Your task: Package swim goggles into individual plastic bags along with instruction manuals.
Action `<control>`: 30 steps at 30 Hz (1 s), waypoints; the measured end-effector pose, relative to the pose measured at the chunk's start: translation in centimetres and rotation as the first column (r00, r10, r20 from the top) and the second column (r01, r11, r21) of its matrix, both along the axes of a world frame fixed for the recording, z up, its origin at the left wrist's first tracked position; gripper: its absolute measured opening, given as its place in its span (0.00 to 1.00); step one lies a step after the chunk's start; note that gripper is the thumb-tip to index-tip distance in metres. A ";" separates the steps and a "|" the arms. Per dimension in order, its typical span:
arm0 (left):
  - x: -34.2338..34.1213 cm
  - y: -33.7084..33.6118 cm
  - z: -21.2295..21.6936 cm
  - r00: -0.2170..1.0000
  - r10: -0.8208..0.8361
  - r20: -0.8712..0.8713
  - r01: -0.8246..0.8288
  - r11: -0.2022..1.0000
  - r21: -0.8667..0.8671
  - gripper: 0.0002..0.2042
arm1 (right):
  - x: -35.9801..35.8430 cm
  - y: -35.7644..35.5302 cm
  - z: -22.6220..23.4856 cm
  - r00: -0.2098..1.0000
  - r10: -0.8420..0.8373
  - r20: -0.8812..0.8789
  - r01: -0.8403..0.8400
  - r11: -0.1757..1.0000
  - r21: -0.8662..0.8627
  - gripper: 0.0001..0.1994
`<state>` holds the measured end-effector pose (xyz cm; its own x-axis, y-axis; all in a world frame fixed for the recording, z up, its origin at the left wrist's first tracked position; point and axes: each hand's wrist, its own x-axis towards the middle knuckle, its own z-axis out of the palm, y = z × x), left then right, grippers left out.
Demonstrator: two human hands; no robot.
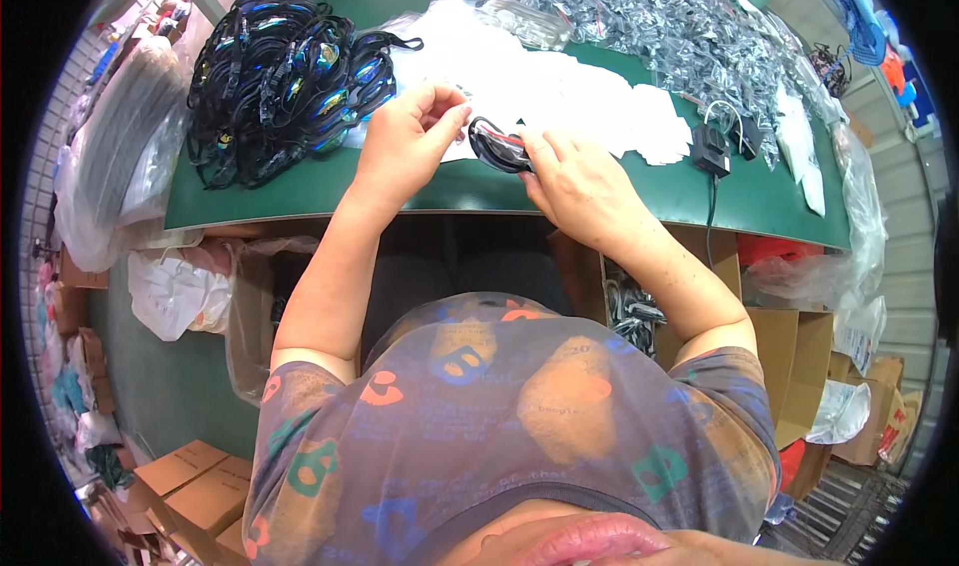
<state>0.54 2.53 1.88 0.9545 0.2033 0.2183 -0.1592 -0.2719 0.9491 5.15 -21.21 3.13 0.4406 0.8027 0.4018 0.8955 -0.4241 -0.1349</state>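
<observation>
My right hand (pixel 581 181) grips a looped black bundle (pixel 496 146) over the front part of the table, with its fingers and thumb closed on the right end. A red line and a pale shiny strip cross the bundle; whether clear film wraps it I cannot tell. Just left of it, my left hand (pixel 408 138) is closed, thumb and forefinger pinched together close to the bundle's upper left end. What lies in that pinch, if anything, is too small to make out. Under and behind both hands spreads a heap of white sheets or bags (pixel 559 91).
A big pile of black-strapped goggles (pixel 290 86) with shiny lenses sits left on the green table (pixel 769 206). Many small clear packets (pixel 689 41) cover the far right. A black adapter (pixel 710 151) with a cord lies right. Cardboard boxes (pixel 789 366) stand below the table.
</observation>
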 end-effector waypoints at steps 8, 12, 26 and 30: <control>-2.1 -1.9 1.4 0.871 -0.081 0.484 -0.210 0.830 0.516 0.04 | 1.6 1.9 -2.6 0.654 0.118 -0.748 0.035 0.982 0.186 0.18; -2.8 -2.7 0.9 0.838 -0.118 0.532 -0.287 0.734 0.615 0.04 | 1.5 3.0 -6.8 -0.532 0.721 -0.444 0.438 0.683 0.584 0.19; -4.1 -3.3 -0.1 0.844 -0.172 0.508 -0.190 0.790 0.583 0.04 | -1.3 3.0 -5.1 0.666 0.196 -0.720 0.211 0.876 0.433 0.22; -4.3 -2.9 -0.5 0.869 -0.215 0.445 -0.109 0.794 0.598 0.07 | -1.4 2.7 -5.4 0.336 0.556 -0.760 0.312 0.696 0.647 0.23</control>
<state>-3.72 -0.33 1.39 0.7021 -0.1685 0.6918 -0.5662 -0.7213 0.3990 3.72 -18.50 -2.29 0.7554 0.6213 0.2082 0.0485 0.2639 -0.9633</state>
